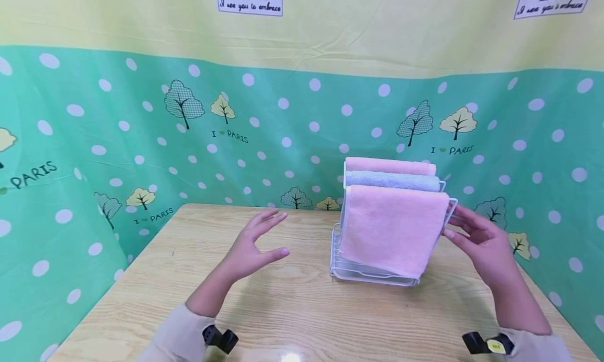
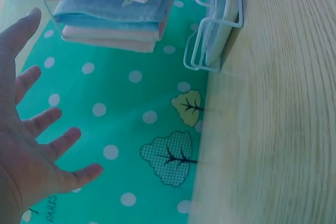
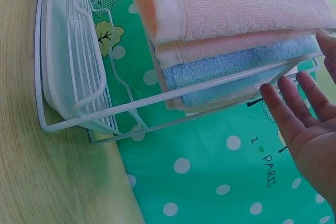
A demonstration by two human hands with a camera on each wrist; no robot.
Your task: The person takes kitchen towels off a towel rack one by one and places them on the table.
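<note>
A white wire rack (image 1: 334, 257) stands on the table. Over its upper bars hang a pink towel (image 1: 394, 231) in front, a blue towel (image 1: 394, 180) in the middle and another pink towel (image 1: 391, 165) behind. My right hand (image 1: 486, 246) is at the rack's right side, its fingers extended beside the side wire (image 3: 173, 94) and its thumb close to the front towel's edge. Whether the fingertips touch the wire cannot be made out. My left hand (image 1: 255, 246) hovers over the table left of the rack, fingers spread, holding nothing.
A white tray (image 3: 58, 66) forms the rack's base. The wooden table (image 1: 302, 325) ends at a green dotted curtain (image 1: 269, 115) that hangs behind it and along both sides. Black straps (image 1: 219, 339) with small devices circle both wrists.
</note>
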